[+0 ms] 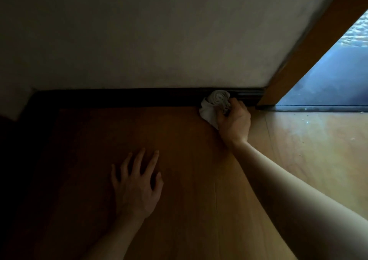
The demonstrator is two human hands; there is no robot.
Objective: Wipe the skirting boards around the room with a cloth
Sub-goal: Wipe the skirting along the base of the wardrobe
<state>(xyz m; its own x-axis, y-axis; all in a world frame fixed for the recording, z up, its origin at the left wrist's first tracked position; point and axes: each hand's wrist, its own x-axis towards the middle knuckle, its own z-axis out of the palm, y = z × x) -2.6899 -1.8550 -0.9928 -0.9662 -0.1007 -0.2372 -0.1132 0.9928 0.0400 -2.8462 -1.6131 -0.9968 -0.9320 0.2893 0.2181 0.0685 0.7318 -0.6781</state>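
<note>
The right hand (234, 120) is grasping a bunched cloth (214, 106) and pressing it against the dark skirting board (119, 98) at the far right, near the door frame (310, 50). The left hand (137, 184) is lying released, fingers spread flat on the wooden floor (199, 180). Bunched so loosely, the cloth is likely skipping the top edge, and the dim left corner could be missed.

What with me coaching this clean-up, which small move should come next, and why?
Probably slide the cloth leftward along the skirting board. The right hand grips it bunched against the board's right end, beside the door frame, so the long stretch to the left likely awaits wiping.
</note>
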